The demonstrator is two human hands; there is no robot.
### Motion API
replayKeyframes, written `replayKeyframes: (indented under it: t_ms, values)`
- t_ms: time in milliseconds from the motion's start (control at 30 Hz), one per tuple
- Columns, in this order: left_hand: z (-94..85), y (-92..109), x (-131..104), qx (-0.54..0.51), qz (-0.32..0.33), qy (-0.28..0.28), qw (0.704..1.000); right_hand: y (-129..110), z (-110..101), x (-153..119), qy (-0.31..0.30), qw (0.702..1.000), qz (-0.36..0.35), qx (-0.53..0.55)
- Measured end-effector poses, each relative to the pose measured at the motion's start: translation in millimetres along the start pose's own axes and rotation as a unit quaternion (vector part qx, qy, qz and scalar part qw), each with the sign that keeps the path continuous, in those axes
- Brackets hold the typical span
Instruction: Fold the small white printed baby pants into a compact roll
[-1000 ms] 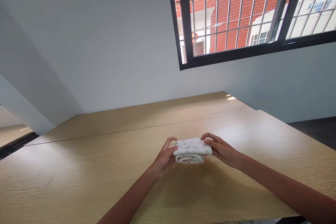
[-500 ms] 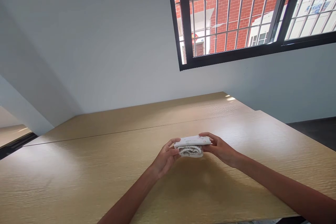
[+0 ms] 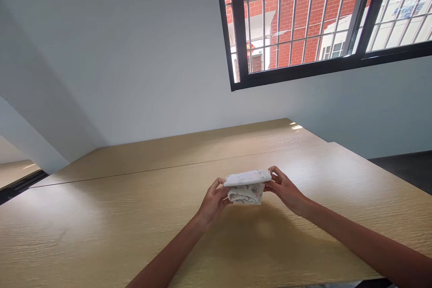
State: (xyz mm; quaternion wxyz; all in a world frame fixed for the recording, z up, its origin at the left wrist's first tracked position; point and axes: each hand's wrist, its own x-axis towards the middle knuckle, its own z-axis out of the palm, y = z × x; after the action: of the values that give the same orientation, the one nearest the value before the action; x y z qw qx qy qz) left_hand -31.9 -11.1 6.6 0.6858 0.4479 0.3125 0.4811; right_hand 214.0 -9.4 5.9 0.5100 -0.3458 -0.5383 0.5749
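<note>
A folded white cloth (image 3: 245, 192) with a small coloured print is held between both hands, just above the table. Its flat upper layer spans the top, and a rolled, ruffled part bulges out underneath, facing me. On the left end, my left hand (image 3: 213, 202) pinches it with thumb and fingers. My right hand (image 3: 284, 189) grips the opposite end, fingertips at the upper layer's corner and the thumb against the side. The inner folds of the cloth are hidden.
The pale wooden table (image 3: 111, 220) stretches around the hands, with a seam across its far part. A grey wall (image 3: 151, 54) stands behind it. At the upper right is a black-framed, barred window (image 3: 297, 69).
The upper layer of the cloth has tilted, its right end rising a little. My right fingers have shifted to its corner. The rolled part now shows more of its printed side.
</note>
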Motion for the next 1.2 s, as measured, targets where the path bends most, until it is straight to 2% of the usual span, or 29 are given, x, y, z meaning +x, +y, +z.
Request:
replayKeyframes:
  t_ms: [267,433,500,567,667,733,800,867,933,1000,1033,1067,1100,1133,1167,1200]
  values:
    - [8.1,-1.5,-1.9,-0.001,0.078,0.014,0.997,-1.9,4.7,-6.5,-0.134,0.982,-0.111,-0.077]
    - [7.8,-6.9,-4.8,0.038,0.100,0.023,0.994,8.5,6.0,-8.8,-0.146,0.981,-0.080,-0.100]
    - [7.3,-8.2,-6.1,0.090,0.117,0.006,0.989,8.5,6.4,-8.7,-0.161,0.975,-0.084,-0.130]
    - [7.9,-6.8,-8.0,0.161,0.140,-0.039,0.976,7.2,5.8,-8.8,-0.171,0.962,-0.116,-0.179]
    - [10.4,-2.4,-12.3,0.263,0.174,-0.122,0.941,7.5,3.1,-10.5,-0.162,0.945,-0.171,-0.226]
    - [11.4,-1.0,-15.3,0.322,0.207,-0.164,0.909,9.8,1.3,-13.2,-0.164,0.947,-0.182,-0.209]
    - [11.1,-0.7,-18.0,0.381,0.273,-0.192,0.862,10.6,-0.1,-17.1,-0.173,0.953,-0.163,-0.185]
    - [9.5,0.8,-20.8,0.433,0.367,-0.198,0.799,6.3,-1.0,-22.1,-0.187,0.942,-0.170,-0.221]
    - [7.2,5.7,-25.0,0.464,0.440,-0.202,0.742,-4.1,-0.9,-28.1,-0.213,0.892,-0.260,-0.302]
    - [5.1,12.3,-31.1,0.483,0.480,-0.217,0.699,-17.7,1.3,-34.9,-0.232,0.811,-0.395,-0.364]
    - [4.5,14.9,-34.5,0.487,0.490,-0.229,0.686,-23.9,3.5,-38.2,-0.235,0.767,-0.456,-0.384]
    - [4.6,16.3,-37.8,0.486,0.489,-0.236,0.684,-29.0,6.4,-41.2,-0.233,0.723,-0.508,-0.405]
    - [5.5,16.0,-40.5,0.473,0.475,-0.234,0.705,-32.4,10.0,-43.6,-0.201,0.688,-0.544,-0.435]
    - [7.3,14.0,-42.4,0.449,0.445,-0.218,0.744,-33.9,13.9,-45.0,-0.139,0.663,-0.563,-0.474]
    - [9.8,10.4,-43.0,0.423,0.405,-0.191,0.788,-33.5,17.8,-45.3,-0.055,0.643,-0.564,-0.514]
    - [13.0,5.7,-42.2,0.391,0.355,-0.154,0.835,-31.4,21.3,-44.2,0.028,0.643,-0.541,-0.541]
